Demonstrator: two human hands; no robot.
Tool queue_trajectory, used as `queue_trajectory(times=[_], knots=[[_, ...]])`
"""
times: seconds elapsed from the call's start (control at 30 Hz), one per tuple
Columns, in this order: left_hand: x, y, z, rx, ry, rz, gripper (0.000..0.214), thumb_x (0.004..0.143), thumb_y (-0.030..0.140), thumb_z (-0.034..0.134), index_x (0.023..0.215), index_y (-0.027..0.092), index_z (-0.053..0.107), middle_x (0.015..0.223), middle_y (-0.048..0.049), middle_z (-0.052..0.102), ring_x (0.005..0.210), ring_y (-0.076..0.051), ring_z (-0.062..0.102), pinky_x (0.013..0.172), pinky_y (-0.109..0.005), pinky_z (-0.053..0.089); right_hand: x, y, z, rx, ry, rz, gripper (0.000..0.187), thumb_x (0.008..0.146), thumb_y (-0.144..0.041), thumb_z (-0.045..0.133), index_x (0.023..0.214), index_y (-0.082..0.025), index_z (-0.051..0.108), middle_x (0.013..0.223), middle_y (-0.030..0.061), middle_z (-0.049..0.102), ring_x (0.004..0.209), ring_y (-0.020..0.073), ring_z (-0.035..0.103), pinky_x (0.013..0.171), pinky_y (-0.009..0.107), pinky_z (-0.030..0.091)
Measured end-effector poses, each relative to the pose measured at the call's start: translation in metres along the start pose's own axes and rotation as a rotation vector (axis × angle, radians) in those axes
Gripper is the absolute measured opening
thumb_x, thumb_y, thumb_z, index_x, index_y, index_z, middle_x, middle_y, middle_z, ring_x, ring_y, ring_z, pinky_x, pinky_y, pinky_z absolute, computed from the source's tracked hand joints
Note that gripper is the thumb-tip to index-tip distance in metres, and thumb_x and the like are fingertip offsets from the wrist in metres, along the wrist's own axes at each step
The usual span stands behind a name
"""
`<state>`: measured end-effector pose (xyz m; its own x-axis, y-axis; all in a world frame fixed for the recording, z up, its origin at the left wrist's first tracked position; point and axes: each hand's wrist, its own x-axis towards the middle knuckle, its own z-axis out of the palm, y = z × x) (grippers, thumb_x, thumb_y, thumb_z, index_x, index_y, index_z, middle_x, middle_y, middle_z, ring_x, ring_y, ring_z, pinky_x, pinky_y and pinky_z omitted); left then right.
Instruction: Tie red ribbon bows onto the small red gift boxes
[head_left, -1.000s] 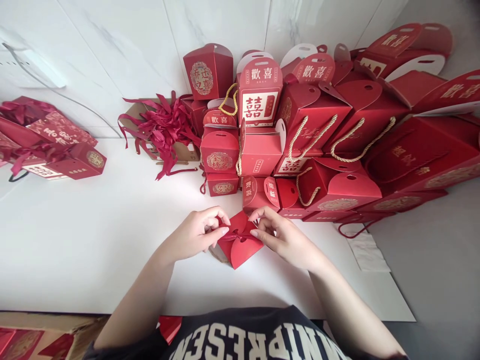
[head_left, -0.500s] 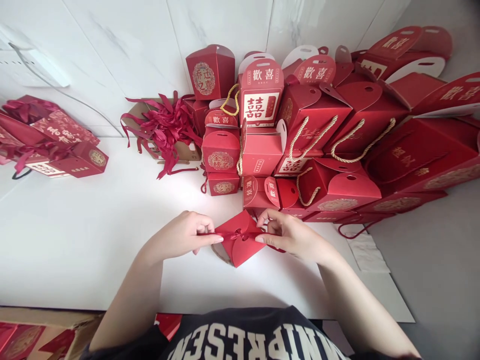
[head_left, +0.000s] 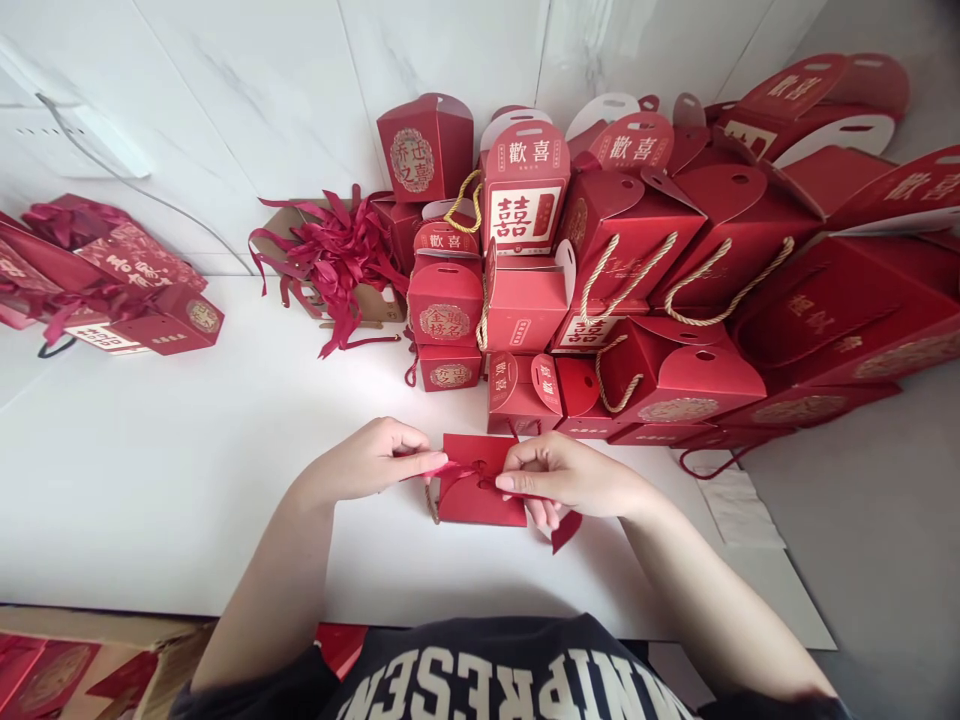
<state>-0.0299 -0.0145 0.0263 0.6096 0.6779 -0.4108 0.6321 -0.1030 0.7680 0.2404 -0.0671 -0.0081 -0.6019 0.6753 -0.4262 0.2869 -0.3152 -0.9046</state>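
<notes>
A small red gift box (head_left: 480, 508) stands on the white table in front of me, its flaps folded over the top. A dark red ribbon (head_left: 459, 472) crosses the middle of the lid through the slots. My left hand (head_left: 382, 458) pinches the ribbon at the box's left side between thumb and fingers. Over the box's right part, my right hand (head_left: 559, 475) pinches the ribbon too, with a loose end hanging below it. A twisted cord handle shows at the box's lower left. The right hand hides part of the lid.
Stacked red gift boxes (head_left: 525, 300) with cord handles fill the back right. A cardboard box (head_left: 379, 305) heaped with ribbons (head_left: 337, 250) stands left of them. More ribboned boxes (head_left: 176, 320) sit at far left. A carton (head_left: 176, 665) with red boxes is below the table's front edge.
The box has turned so its edges lie square to me. My right hand has moved left over the lid, and a ribbon end now hangs below it.
</notes>
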Motion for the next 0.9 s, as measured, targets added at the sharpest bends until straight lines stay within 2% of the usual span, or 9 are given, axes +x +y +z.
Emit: queue_trajectory(times=[0.13,0.27,0.33,0.43,0.57,0.67,0.73,0.8,0.9], knots=[[0.003,-0.012,0.001,-0.094,-0.074,0.054,0.035,0.086,0.043,0.061,0.065,0.015,0.065,0.064,-0.0007,0.063,0.059,-0.012,0.054,0.056,-0.022,0.041,0.001,0.001,-0.004,-0.018,0.095,-0.074,0.040,0.091,-0.055,0.057,0.077,-0.018,0.056,0.061,-0.0007,0.063,0.050,0.0102,0.058,0.052,0.022,0.047],[0.007,-0.023,0.001,-0.169,-0.200,0.080,0.030,0.083,0.039,0.066,0.067,0.014,0.068,0.068,-0.0036,0.067,0.065,-0.014,0.059,0.062,-0.023,0.046,-0.004,0.002,-0.012,-0.318,0.211,-0.204,0.038,0.094,-0.051,0.055,0.073,-0.019,0.052,0.060,-0.0021,0.060,0.052,0.0101,0.056,0.053,0.022,0.041],[0.009,-0.026,0.001,-0.168,-0.217,0.080,0.029,0.082,0.039,0.068,0.065,0.014,0.068,0.067,-0.0037,0.067,0.064,-0.014,0.059,0.061,-0.023,0.045,-0.006,0.004,-0.015,-0.394,0.221,-0.228,0.038,0.095,-0.049,0.054,0.070,-0.020,0.049,0.061,-0.0024,0.060,0.054,0.0104,0.057,0.053,0.022,0.040],[0.010,-0.028,-0.002,-0.117,-0.243,0.070,0.026,0.082,0.036,0.068,0.068,0.015,0.072,0.068,-0.0036,0.068,0.061,-0.012,0.055,0.057,-0.021,0.042,-0.006,0.010,-0.019,-0.322,0.168,-0.173,0.038,0.095,-0.049,0.054,0.071,-0.020,0.048,0.061,-0.0021,0.060,0.050,0.0101,0.057,0.050,0.021,0.040],[0.006,-0.033,-0.010,-0.044,-0.346,0.097,0.021,0.082,0.035,0.070,0.074,0.017,0.078,0.067,-0.0033,0.066,0.058,-0.011,0.051,0.052,-0.021,0.037,-0.003,0.018,-0.021,-0.197,0.120,-0.105,0.039,0.091,-0.053,0.058,0.073,-0.018,0.054,0.063,-0.0005,0.062,0.048,0.0100,0.057,0.048,0.022,0.043],[0.002,-0.033,-0.015,-0.027,-0.276,0.234,0.018,0.079,0.034,0.073,0.072,0.019,0.079,0.077,-0.0051,0.064,0.064,-0.012,0.054,0.057,-0.022,0.043,-0.001,0.020,-0.021,-0.140,0.115,-0.108,0.040,0.090,-0.053,0.059,0.073,-0.018,0.054,0.065,0.0000,0.063,0.049,0.0100,0.059,0.048,0.022,0.044],[0.001,-0.030,-0.016,-0.005,-0.151,0.370,0.015,0.078,0.034,0.076,0.070,0.021,0.079,0.094,-0.0090,0.066,0.080,-0.016,0.060,0.072,-0.026,0.050,0.000,0.021,-0.020,-0.125,0.118,-0.114,0.040,0.090,-0.054,0.060,0.073,-0.018,0.054,0.064,-0.0004,0.062,0.050,0.0101,0.059,0.048,0.022,0.044],[0.004,-0.026,-0.015,-0.005,-0.058,0.507,0.014,0.077,0.036,0.077,0.070,0.024,0.080,0.115,-0.0135,0.067,0.104,-0.024,0.062,0.091,-0.037,0.051,0.001,0.022,-0.019,-0.121,0.119,-0.115,0.040,0.090,-0.054,0.060,0.073,-0.018,0.054,0.063,-0.0005,0.061,0.049,0.0101,0.058,0.047,0.022,0.044],[0.014,-0.022,-0.006,-0.090,-0.107,0.635,0.020,0.082,0.043,0.071,0.073,0.027,0.081,0.126,-0.0148,0.068,0.125,-0.032,0.056,0.108,-0.053,0.040,0.003,0.023,-0.019,-0.111,0.120,-0.117,0.040,0.089,-0.055,0.060,0.075,-0.018,0.055,0.061,-0.0009,0.060,0.049,0.0101,0.057,0.046,0.022,0.044]])
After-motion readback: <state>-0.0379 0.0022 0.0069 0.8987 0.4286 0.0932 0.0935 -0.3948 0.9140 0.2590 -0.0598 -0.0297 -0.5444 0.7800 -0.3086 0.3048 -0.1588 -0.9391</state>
